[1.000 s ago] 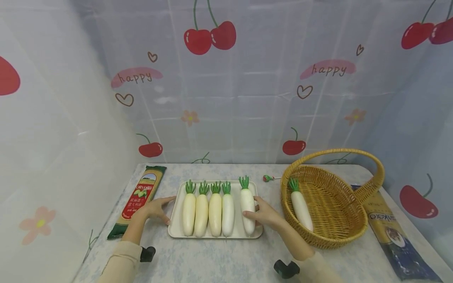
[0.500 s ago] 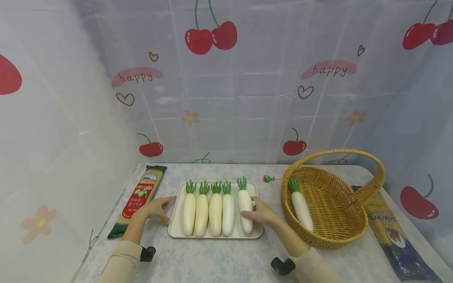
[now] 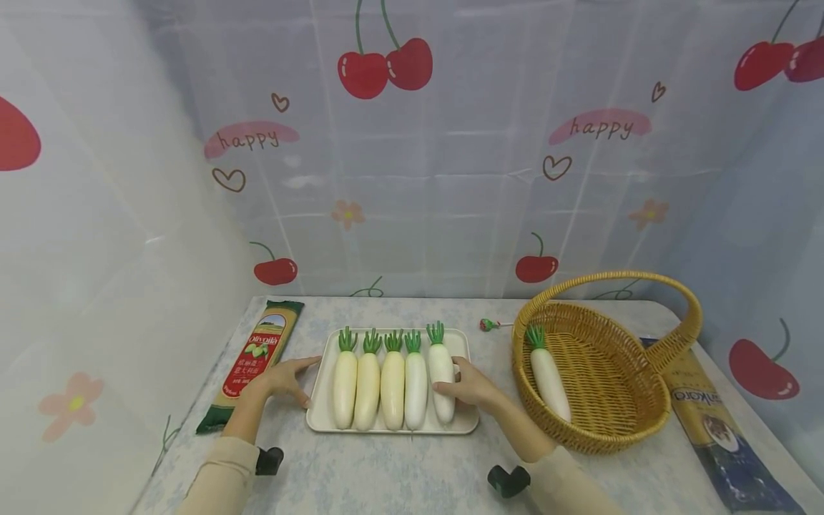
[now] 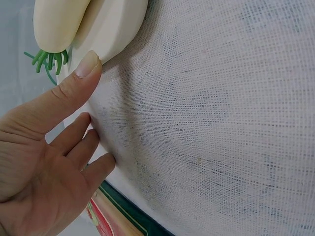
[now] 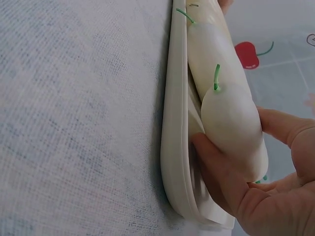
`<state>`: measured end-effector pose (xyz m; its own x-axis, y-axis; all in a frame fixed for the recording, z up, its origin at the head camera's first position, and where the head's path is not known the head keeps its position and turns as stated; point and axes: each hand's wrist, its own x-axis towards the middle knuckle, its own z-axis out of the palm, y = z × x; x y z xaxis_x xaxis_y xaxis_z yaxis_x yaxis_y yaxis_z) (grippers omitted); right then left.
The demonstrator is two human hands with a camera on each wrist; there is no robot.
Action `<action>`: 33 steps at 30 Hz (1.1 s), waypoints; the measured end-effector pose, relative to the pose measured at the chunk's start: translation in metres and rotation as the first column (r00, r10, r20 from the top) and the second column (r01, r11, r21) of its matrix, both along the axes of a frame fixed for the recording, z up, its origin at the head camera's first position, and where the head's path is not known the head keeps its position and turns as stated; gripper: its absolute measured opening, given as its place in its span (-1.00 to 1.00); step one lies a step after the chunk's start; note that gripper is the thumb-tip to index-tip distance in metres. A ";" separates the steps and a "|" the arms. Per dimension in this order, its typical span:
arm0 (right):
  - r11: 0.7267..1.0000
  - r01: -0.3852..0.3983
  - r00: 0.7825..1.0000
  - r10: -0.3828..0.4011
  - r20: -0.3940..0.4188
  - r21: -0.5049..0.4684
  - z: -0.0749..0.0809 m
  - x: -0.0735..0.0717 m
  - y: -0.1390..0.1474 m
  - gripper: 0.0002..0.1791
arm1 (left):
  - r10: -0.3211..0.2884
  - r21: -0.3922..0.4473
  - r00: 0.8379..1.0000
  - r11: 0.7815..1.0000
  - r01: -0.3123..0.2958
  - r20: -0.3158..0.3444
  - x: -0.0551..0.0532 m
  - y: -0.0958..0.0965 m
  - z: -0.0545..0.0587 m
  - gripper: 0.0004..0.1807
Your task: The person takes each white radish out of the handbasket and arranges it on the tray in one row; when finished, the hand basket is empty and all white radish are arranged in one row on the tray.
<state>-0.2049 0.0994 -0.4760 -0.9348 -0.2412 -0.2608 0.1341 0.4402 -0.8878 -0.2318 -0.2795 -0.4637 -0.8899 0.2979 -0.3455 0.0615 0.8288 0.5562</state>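
Observation:
My right hand grips a white radish with green leaf stubs, at the right end of a cream tray. In the right wrist view, thumb and fingers lie on either side of this white radish, its thin green root tip facing the camera. To its left stand three creamier radishes and another white radish, side by side in a row. My left hand is at the tray's left edge, thumb and fingers spread; in the left wrist view the thumb tip meets the tray corner.
A wicker basket with a tall handle stands at right, holding one white radish. Behind it lies a gold and blue bag. A red-green lollipop lies near the basket. A pasta packet lies on the left.
My right hand has shifted slightly left along with the white radish, bringing it closer to the row. The left hand and tray have stayed in place.

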 end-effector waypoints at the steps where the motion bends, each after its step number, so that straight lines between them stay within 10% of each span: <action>1: 1.000 -0.004 1.000 0.004 0.000 0.000 -0.001 0.000 -0.001 -0.16 | 0.003 0.004 1.000 1.000 -0.003 0.002 0.000 0.000 0.000 0.08; 33: 0.996 0.003 0.994 0.007 -0.109 0.089 -0.003 0.006 -0.001 -0.21 | 0.009 0.022 1.000 1.000 -0.009 -0.007 0.003 0.001 0.000 0.07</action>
<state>-0.1993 0.0979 -0.4790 -0.9583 -0.2238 -0.1776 0.0372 0.5187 -0.8542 -0.2292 -0.2782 -0.4635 -0.8949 0.2974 -0.3327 0.0582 0.8170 0.5736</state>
